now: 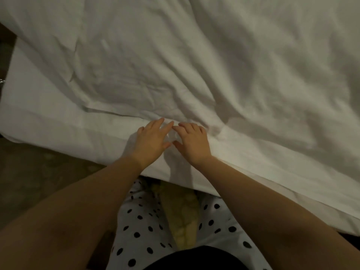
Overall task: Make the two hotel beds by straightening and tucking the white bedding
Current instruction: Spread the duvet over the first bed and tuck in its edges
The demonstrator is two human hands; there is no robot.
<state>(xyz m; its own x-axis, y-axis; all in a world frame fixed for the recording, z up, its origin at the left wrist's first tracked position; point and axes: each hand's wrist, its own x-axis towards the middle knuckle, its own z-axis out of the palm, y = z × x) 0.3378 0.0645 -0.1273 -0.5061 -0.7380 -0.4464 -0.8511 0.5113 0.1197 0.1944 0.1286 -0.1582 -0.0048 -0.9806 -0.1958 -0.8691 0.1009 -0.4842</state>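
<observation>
At the far left, patterned carpet [48, 168] meets the near edge of the bed, where a smooth white sheet [39, 114] shows beneath the rumpled white duvet [194, 55] that covers the rest of the bed. At the middle of that near edge, the left hand [151, 140] lies flat on the bedding, fingers straight and spread, gripping nothing. Just beside it the right hand [191, 142] presses down the same way, its fingertips almost meeting the left's. Creases run rightward across the duvet. Polka-dot trousers [140, 230] show below.
</observation>
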